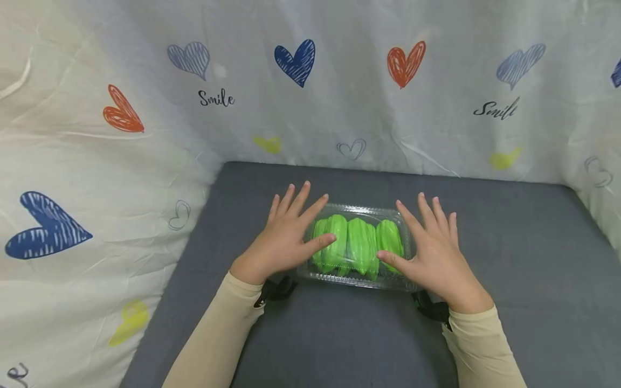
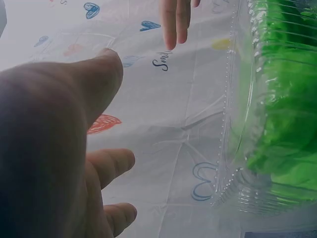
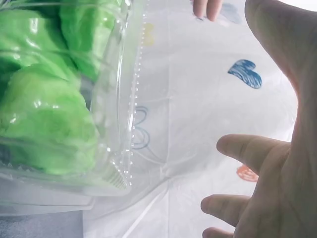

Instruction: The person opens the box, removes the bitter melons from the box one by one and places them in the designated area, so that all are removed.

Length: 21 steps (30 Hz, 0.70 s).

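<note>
The left hand (image 1: 286,237) and right hand (image 1: 434,250) spread wide, holding nothing, about a clear rectangular plastic box (image 1: 359,279) between them on the grey desk (image 1: 339,334), its glossy green ridged oblong pieces (image 1: 360,245) already inside and seemingly lidded, so little handling appears left.

Here's the table (image 1: 349,339), plain dark grey, its far corners rounded, and right there on it sits one clear box (image 1: 359,282), lying flat, long sides running nearly parallel to the far edge, well apart from the left edge!
</note>
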Each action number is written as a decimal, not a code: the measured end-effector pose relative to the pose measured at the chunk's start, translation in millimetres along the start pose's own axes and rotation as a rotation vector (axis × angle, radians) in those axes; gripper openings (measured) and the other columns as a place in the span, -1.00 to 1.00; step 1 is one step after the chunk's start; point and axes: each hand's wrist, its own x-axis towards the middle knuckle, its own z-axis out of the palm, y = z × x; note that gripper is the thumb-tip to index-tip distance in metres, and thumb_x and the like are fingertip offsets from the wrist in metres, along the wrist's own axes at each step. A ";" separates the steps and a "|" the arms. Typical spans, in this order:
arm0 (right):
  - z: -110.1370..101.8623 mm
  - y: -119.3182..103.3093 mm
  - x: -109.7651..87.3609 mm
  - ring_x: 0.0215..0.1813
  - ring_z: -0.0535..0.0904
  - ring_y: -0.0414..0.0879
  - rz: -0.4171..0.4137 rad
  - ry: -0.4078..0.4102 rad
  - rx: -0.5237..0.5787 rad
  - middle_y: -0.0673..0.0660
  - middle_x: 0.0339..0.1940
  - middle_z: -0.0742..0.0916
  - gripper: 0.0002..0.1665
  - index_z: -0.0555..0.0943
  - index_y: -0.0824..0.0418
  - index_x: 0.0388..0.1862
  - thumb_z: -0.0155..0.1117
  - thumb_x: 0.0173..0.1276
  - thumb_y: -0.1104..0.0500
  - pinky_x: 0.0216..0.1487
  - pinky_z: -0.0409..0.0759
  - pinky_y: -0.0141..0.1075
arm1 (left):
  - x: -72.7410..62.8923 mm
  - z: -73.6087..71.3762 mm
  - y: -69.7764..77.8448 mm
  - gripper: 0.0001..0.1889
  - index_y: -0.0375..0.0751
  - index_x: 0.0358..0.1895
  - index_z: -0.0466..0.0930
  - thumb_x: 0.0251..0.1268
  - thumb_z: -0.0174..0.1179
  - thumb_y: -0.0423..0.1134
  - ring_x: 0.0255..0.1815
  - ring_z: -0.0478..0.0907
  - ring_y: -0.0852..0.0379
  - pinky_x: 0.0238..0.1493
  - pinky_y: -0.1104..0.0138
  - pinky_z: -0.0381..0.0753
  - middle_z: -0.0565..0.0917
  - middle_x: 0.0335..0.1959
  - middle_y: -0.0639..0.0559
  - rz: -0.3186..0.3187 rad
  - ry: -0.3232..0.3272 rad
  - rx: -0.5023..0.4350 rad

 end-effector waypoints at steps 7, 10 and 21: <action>2.2 1.7 -1.7 0.73 -0.32 0.39 -0.016 0.008 -0.005 0.41 0.74 -0.02 0.26 0.10 0.01 0.75 0.41 0.26 -0.45 0.55 -0.45 0.42 | -0.1 1.6 0.7 -0.13 0.25 0.72 -0.07 0.50 -0.08 0.47 0.73 -0.56 -0.11 0.61 -0.20 -0.53 -0.28 0.76 -0.05 -0.012 -0.012 -0.003; 2.1 2.8 -2.5 0.73 -0.31 0.39 -0.018 0.005 -0.008 0.42 0.73 0.00 0.25 0.10 0.01 0.75 0.41 0.26 -0.45 0.55 -0.44 0.42 | 1.6 3.0 0.6 -0.13 0.26 0.72 -0.08 0.50 -0.08 0.47 0.73 -0.56 -0.10 0.61 -0.20 -0.52 -0.29 0.76 -0.05 -0.014 -0.016 -0.002; 9.7 0.0 -0.1 0.73 -0.31 0.38 -0.004 -0.028 -0.014 0.39 0.74 0.00 0.27 0.09 -0.01 0.75 0.39 0.25 -0.50 0.56 -0.43 0.41 | 2.9 4.8 -6.3 -0.14 0.34 0.72 -0.12 0.48 -0.08 0.48 0.74 -0.56 -0.06 0.64 -0.21 -0.31 -0.42 0.75 0.04 -0.037 -0.046 -0.064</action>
